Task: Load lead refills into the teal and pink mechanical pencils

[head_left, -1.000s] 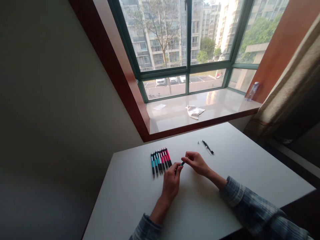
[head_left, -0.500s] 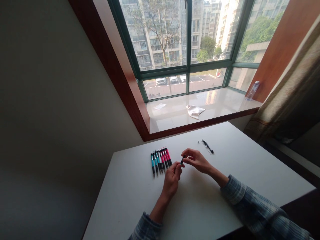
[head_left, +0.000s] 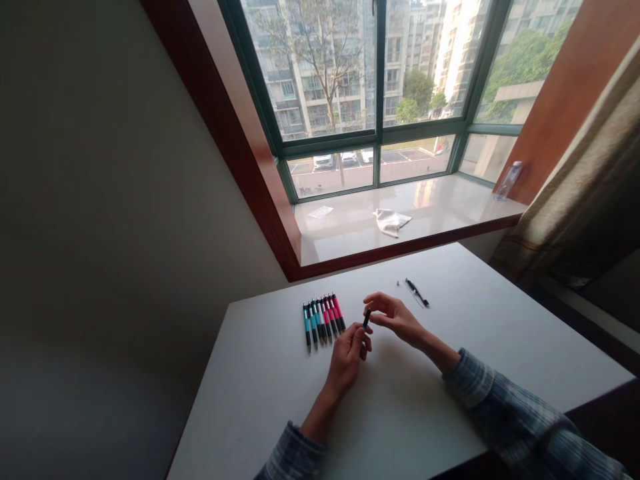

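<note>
Between thumb and fingers, my left hand (head_left: 346, 357) pinches a short black pen part (head_left: 367, 319), which stands up at a slant. My right hand (head_left: 395, 318) is just right of the part's upper end, its thumb and fingers parted around it; whether a fingertip touches it I cannot tell. Left of my hands lies a row of several pens (head_left: 323, 321), teal ones at the left and pink ones at the right, with black grips. Beyond my right hand are a black pen piece (head_left: 417, 292), a thin clear rod (head_left: 413, 294) and a tiny part (head_left: 398, 283).
The white table (head_left: 260, 373) meets a window sill (head_left: 340, 243) with a dark red edge. On the sill are a crumpled white cloth (head_left: 391, 222), a flat paper (head_left: 321, 212) and a clear bottle (head_left: 509, 181). A curtain (head_left: 565, 167) hangs at the right.
My right thumb and fingers have opened away from the black part. More of that part now shows above my left fingers. The view has shifted slightly.
</note>
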